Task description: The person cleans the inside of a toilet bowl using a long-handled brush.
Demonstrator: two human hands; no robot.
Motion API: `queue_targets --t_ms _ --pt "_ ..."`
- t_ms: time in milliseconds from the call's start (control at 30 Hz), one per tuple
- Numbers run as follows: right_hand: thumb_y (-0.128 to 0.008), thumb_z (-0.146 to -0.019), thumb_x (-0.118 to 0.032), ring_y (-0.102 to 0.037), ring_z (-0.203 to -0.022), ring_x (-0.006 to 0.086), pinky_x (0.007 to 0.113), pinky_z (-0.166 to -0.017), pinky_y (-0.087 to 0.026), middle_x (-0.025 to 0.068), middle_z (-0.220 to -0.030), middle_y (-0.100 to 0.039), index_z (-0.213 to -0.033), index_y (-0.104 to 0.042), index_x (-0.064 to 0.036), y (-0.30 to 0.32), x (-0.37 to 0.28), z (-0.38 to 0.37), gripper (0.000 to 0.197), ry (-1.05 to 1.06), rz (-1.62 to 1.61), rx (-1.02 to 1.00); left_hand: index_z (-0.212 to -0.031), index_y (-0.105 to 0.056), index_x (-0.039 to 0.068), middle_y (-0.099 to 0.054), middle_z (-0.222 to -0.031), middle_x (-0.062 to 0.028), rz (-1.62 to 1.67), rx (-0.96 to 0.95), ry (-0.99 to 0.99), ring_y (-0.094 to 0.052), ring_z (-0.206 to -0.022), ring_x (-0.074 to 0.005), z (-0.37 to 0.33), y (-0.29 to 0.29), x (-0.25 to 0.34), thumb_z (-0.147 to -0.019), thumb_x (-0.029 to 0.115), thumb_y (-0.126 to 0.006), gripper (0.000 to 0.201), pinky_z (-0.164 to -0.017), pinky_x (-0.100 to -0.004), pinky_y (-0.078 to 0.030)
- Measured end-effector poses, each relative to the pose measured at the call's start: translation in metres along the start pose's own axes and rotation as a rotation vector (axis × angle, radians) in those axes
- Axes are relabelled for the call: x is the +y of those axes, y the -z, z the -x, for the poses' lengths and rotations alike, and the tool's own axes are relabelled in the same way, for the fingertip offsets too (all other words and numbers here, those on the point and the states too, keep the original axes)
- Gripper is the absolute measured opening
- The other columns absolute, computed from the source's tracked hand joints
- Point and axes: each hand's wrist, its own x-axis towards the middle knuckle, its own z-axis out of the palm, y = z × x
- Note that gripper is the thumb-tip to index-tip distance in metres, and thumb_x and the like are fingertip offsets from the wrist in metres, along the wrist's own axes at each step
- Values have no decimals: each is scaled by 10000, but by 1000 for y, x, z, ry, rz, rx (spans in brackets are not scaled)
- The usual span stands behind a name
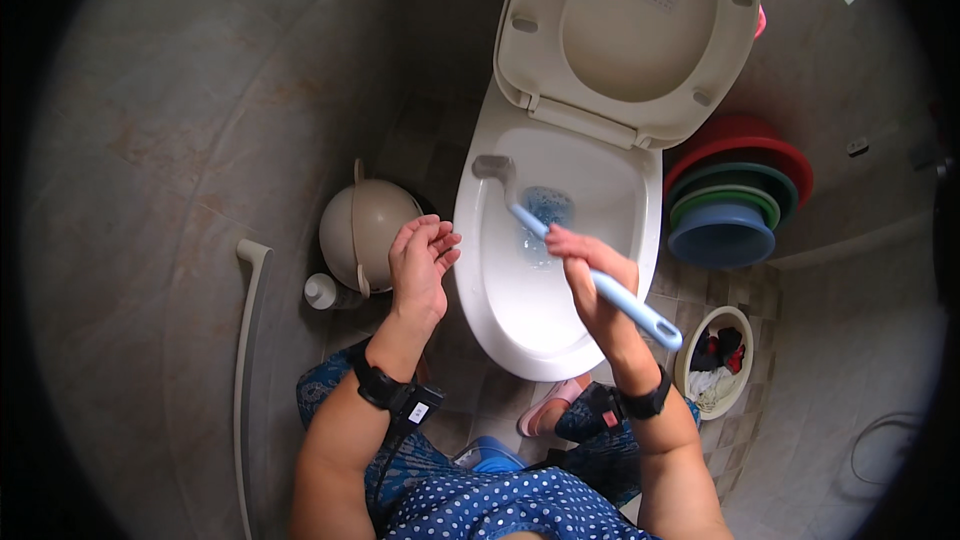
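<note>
In my right hand is a toilet brush with a light blue handle, gripped partway along its length. Its greyish head rests at or just above the left inner side of the white toilet bowl; I cannot tell if it touches. Bluish, bubbly water lies at the bottom of the bowl. My left hand holds nothing; its fingers are loosely bent and apart, just left of the bowl's rim. Behind the bowl the seat and lid stand raised.
Left of the toilet stand a round beige bin and a white-capped bottle. A grab bar runs along the left wall. At right are stacked red, green and blue basins and a pale tub holding cloths.
</note>
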Motion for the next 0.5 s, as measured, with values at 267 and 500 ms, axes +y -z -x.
queue_targets --t_ms 267,500 --pt "-525 -820 27 -669 -1003 313 355 -879 -514 196 -914 -691 -886 -654 53 -19 24 -41 147 64 55 123 -1040 -548 70 -618 -942 -55 2 -7 5 -605 -848 -175 -4 -1 -7 -869 112 -541 176 -742 -306 -472" --pt "-550 -723 45 -680 -977 312 350 -861 -538 171 -863 -694 -815 -660 20 -17 -9 -1 145 84 85 -14 -1027 -539 63 -613 -925 -58 32 12 -19 -611 -806 -162 -4 6 0 -871 111 -554 164 -703 -284 -483"
